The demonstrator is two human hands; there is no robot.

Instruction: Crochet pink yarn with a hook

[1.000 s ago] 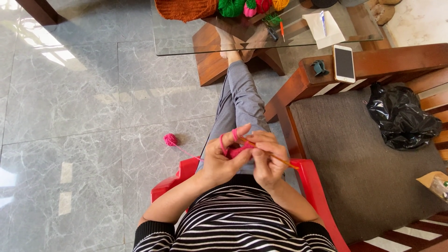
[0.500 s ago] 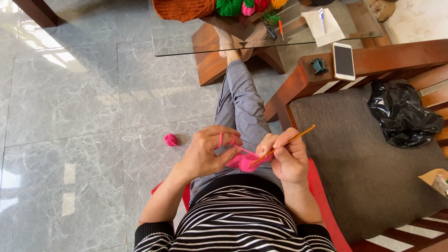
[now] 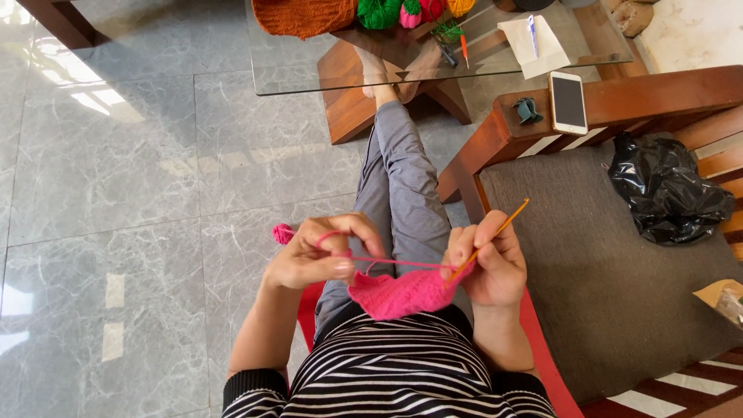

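pink crochet piece at lower centre, soft, light, floppy | our left hand pinches its edge, yarn taut | our right hand clamps orange hook | we'd grip near the working loop

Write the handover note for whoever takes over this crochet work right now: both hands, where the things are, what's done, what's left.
Left hand: pinches the pink yarn strand, looped over its fingers, held taut.
Right hand: grips the orange crochet hook, tip down at the pink crocheted piece.
The piece hangs between both hands over the lap.
Pink yarn ball: on the floor to the left.
Done: a small patch is worked.
Left: the strand is not cut and the hook is at the piece's edge, so probably more stitches.
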